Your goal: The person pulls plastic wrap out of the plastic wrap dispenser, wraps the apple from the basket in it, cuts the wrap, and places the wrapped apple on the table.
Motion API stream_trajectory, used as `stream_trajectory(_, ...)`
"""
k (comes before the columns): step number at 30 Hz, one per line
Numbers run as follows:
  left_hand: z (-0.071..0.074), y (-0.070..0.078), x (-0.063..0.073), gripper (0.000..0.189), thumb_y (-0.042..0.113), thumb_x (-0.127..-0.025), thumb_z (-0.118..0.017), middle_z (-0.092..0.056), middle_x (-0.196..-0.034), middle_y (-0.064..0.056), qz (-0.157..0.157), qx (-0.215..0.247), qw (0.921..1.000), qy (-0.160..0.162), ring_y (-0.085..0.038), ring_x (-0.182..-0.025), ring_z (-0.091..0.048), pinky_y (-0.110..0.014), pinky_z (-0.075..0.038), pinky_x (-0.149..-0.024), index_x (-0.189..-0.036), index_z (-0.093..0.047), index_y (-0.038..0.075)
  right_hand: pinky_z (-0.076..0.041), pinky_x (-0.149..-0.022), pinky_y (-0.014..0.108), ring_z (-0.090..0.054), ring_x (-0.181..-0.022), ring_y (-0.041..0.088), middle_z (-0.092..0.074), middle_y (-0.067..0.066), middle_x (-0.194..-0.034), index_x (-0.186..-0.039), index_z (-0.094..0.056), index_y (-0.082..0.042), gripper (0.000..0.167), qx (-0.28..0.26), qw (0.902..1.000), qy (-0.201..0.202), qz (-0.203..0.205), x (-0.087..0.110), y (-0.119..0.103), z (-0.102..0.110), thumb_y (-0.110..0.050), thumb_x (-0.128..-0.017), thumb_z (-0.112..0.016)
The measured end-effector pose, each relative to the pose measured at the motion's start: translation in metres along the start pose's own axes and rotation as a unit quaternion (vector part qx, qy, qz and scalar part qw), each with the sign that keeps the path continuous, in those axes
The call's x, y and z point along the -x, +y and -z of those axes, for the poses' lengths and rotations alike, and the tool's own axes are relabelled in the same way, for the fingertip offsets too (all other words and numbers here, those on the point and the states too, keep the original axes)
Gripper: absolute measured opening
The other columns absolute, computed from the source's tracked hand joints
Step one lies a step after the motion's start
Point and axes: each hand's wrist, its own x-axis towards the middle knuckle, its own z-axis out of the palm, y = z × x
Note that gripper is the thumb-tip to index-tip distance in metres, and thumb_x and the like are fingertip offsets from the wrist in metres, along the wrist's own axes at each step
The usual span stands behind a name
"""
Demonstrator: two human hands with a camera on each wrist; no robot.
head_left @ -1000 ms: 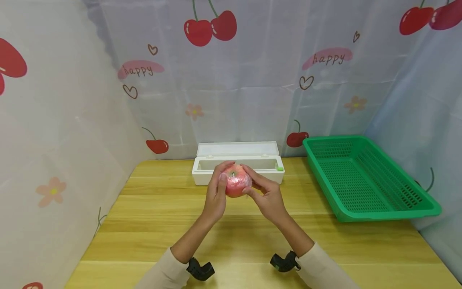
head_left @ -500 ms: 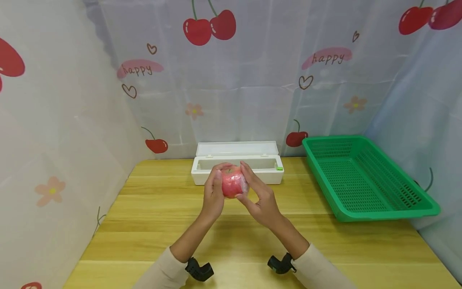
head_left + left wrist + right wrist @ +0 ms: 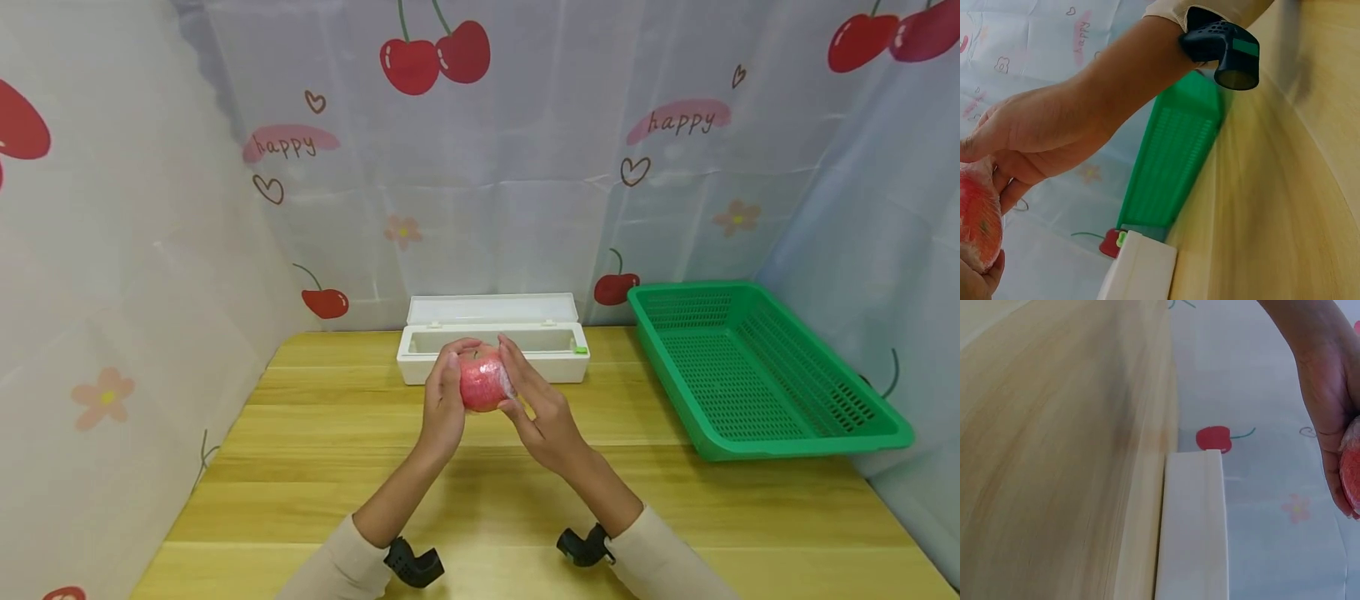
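Observation:
A red apple wrapped in clear plastic film is held between both hands in front of the body, above the table. My left hand grips its left side, with the thumb on the near face and fingers round the back. On the right side, my right hand lays its fingers along the apple, with the thumb at its lower right. Crinkled film shows on the apple in the left wrist view, beside the right hand. The right wrist view catches the left hand cupping the wrapped apple.
Behind the hands stands a long white box, its lid raised and a green tab at its right end. A green plastic basket sits at the right on the wooden table. Printed curtains surround the table.
The apple has tilted and shifted slightly left within the hands, its stem now farther left. The right hand has moved left with it and its fingers lie straighter along the side.

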Motion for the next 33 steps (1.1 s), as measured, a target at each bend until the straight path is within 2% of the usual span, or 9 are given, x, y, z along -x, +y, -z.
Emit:
stream_trajectory(3,0.000,-0.001,0.000,0.044,0.039,-0.112,-0.029,-0.061,-0.130,-0.010,-0.005,-0.003,1.0000,0.006,-0.029,-0.105,-0.062,-0.039,-0.063,-0.070,-0.134,-0.056,0.012,-0.040,-0.111,0.033,-0.040,-0.144,0.032,-0.039,0.024,-0.157,-0.151,-0.037,0.008,0.059,-0.002,1.0000,0.008,0.001,-0.001,-0.001,-0.001,-0.032,-0.109,-0.044)
stream_trajectory(6,0.000,-0.001,0.001,0.042,0.035,-0.112,-0.030,-0.062,-0.129,-0.010,-0.018,-0.010,0.9997,0.014,-0.028,-0.107,-0.061,-0.037,-0.062,-0.074,-0.133,-0.056,0.010,-0.039,-0.111,0.033,-0.039,-0.145,0.032,-0.039,0.025,-0.156,-0.151,-0.037,0.009,0.056,-0.006,0.9998,0.019,-0.003,-0.001,-0.001,-0.005,-0.028,-0.109,-0.043)
stream_trajectory(11,-0.002,-0.001,0.002,0.037,0.024,-0.112,-0.030,-0.063,-0.126,-0.013,-0.043,-0.026,0.9982,0.033,-0.025,-0.108,-0.060,-0.031,-0.060,-0.080,-0.131,-0.057,0.006,-0.042,-0.108,0.032,-0.044,-0.140,0.033,-0.044,0.024,-0.153,-0.147,-0.043,0.011,0.053,0.013,0.9984,0.055,-0.009,0.001,-0.003,-0.010,-0.025,-0.108,-0.046)
stream_trajectory(16,-0.005,-0.002,0.001,0.034,0.010,-0.110,-0.030,-0.062,-0.124,-0.018,-0.056,-0.044,0.9960,0.054,-0.021,-0.105,-0.060,-0.026,-0.058,-0.079,-0.128,-0.056,-0.001,-0.048,-0.101,0.030,-0.056,-0.128,0.035,-0.055,0.025,-0.141,-0.140,-0.052,0.012,0.047,0.043,0.9932,0.108,-0.004,0.004,-0.006,-0.017,-0.021,-0.106,-0.050)
stream_trajectory(20,-0.005,-0.005,0.002,0.033,0.007,-0.109,-0.031,-0.061,-0.126,-0.020,-0.068,-0.051,0.9942,0.067,-0.021,-0.105,-0.060,-0.025,-0.058,-0.078,-0.128,-0.056,-0.003,-0.050,-0.098,0.029,-0.059,-0.124,0.036,-0.058,0.025,-0.138,-0.137,-0.055,0.011,0.045,0.043,0.9905,0.130,-0.010,0.005,-0.008,-0.022,-0.019,-0.105,-0.053)
stream_trajectory(24,-0.006,-0.004,0.003,0.032,0.011,-0.110,-0.033,-0.061,-0.126,-0.017,-0.079,-0.048,0.9928,0.077,-0.022,-0.105,-0.060,-0.025,-0.058,-0.077,-0.128,-0.057,-0.001,-0.047,-0.102,0.030,-0.053,-0.131,0.036,-0.052,0.026,-0.144,-0.142,-0.050,0.012,0.046,0.030,0.9925,0.114,-0.030,0.006,-0.011,-0.026,-0.018,-0.106,-0.051)
stream_trajectory(27,-0.006,-0.004,0.003,0.032,0.015,-0.110,-0.034,-0.061,-0.127,-0.014,-0.084,-0.049,0.9917,0.084,-0.023,-0.105,-0.060,-0.025,-0.059,-0.076,-0.128,-0.057,0.001,-0.041,-0.109,0.032,-0.042,-0.141,0.035,-0.041,0.026,-0.154,-0.149,-0.038,0.011,0.050,0.016,0.9958,0.073,-0.053,0.007,-0.015,-0.027,-0.012,-0.107,-0.051)
stream_trajectory(30,-0.006,-0.005,0.002,0.033,0.016,-0.111,-0.034,-0.060,-0.129,-0.012,-0.087,-0.057,0.9903,0.092,-0.023,-0.107,-0.060,-0.025,-0.058,-0.076,-0.131,-0.057,0.004,-0.034,-0.114,0.034,-0.032,-0.148,0.035,-0.029,0.025,-0.161,-0.155,-0.027,0.009,0.059,0.002,0.9967,0.029,-0.076,0.008,-0.018,-0.027,-0.003,-0.103,-0.053)
stream_trajectory(33,-0.006,-0.005,0.002,0.034,0.012,-0.111,-0.032,-0.060,-0.130,-0.013,-0.093,-0.068,0.9889,0.094,-0.023,-0.110,-0.059,-0.025,-0.058,-0.079,-0.132,-0.058,0.005,-0.032,-0.116,0.033,-0.028,-0.150,0.034,-0.023,0.024,-0.164,-0.157,-0.022,0.009,0.065,0.004,0.9964,0.002,-0.085,0.009,-0.018,-0.026,-0.003,-0.102,-0.054)
